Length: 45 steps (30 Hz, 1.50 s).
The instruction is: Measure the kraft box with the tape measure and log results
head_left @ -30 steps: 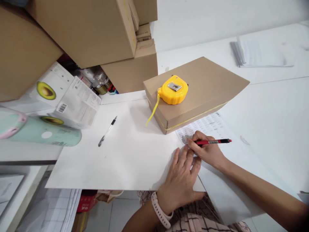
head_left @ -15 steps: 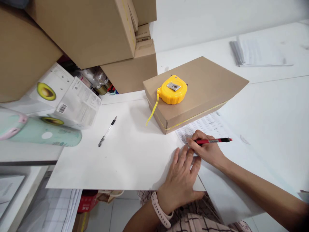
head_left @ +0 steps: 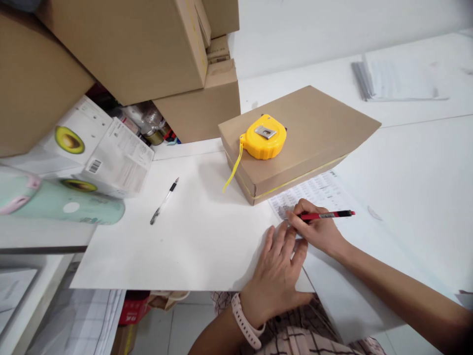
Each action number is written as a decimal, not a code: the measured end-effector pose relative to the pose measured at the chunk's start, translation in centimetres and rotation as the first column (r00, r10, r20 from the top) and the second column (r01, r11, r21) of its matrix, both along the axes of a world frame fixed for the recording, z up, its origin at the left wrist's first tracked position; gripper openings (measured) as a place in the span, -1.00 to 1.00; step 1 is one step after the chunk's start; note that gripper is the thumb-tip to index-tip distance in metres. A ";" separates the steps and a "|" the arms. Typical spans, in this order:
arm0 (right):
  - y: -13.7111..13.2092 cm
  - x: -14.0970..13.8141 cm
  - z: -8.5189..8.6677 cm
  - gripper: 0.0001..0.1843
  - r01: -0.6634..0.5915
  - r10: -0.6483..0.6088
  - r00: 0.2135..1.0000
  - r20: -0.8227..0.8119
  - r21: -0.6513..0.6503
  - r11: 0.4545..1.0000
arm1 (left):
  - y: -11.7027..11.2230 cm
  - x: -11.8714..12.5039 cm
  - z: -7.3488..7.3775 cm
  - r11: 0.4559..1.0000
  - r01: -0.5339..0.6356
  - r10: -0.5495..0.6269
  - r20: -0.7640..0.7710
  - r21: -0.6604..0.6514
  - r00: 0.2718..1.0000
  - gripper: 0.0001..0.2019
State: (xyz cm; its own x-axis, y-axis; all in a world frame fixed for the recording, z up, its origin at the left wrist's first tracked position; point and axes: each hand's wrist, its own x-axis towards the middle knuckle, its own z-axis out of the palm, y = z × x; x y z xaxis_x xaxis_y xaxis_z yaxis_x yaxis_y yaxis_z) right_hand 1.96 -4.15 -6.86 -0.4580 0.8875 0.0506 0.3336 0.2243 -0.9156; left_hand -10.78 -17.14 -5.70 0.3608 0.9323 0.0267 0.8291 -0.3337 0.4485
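My right hand [head_left: 318, 230] is closed round a red pen [head_left: 327, 215], its tip resting on a printed sheet [head_left: 314, 193] full of small rows of text. My left hand [head_left: 275, 276] lies flat with fingers stretched out on a large white sheet [head_left: 185, 231], right beside the right hand; a pale watch strap circles its wrist. A flat brown cardboard box [head_left: 314, 128] sits partly over the printed sheet, with a yellow tape measure [head_left: 263, 136] on top. A black pen [head_left: 164, 201] lies loose on the white sheet to the left.
Large cardboard boxes [head_left: 129, 44] are stacked at the back left. Below them sit a white box with an avocado picture [head_left: 96, 148] and a mint green bottle [head_left: 62, 204] lying on its side. A stack of papers [head_left: 399, 81] lies far right.
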 end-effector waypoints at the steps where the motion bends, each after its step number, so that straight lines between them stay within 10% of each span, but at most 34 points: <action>1: 0.0 0.0 0.0 -0.66 0.001 -0.001 1.000 -0.001 -0.002 1.000 | 0.0 0.0 0.0 1.000 0.000 0.000 0.000 0.001 1.000 -0.08; 45: 0.0 0.1 -0.2 -0.70 0.053 -0.053 0.998 -0.025 -0.009 0.999 | 0.3 0.6 0.2 0.999 0.004 -0.004 -0.002 -0.036 1.000 -0.09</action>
